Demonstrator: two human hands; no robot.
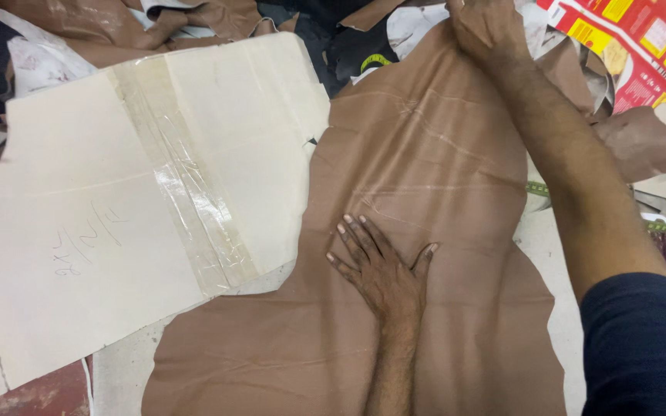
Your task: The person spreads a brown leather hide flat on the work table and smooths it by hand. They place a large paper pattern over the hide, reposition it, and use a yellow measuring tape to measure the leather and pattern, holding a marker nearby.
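A brown hide (pixel 425 177) lies spread across the middle of the worktop (pixel 121 370), reaching from the near edge to the far side. The left hand (pixel 375 262) presses flat on it, fingers spread, near the hide's centre. The right hand (pixel 487 27) grips the hide's far edge, fingers curled over it. A cream paper pattern (pixel 102 216), patched with clear tape (pixel 183 185), overlaps the hide's left edge.

I am pressing my left hand (pixel 379 266) flat, palm down, fingers spread, wrist straight. I am stretching my right arm far forward in a dark sleeve, its right hand (pixel 486 27) lying palm down, fingers partly cropped.
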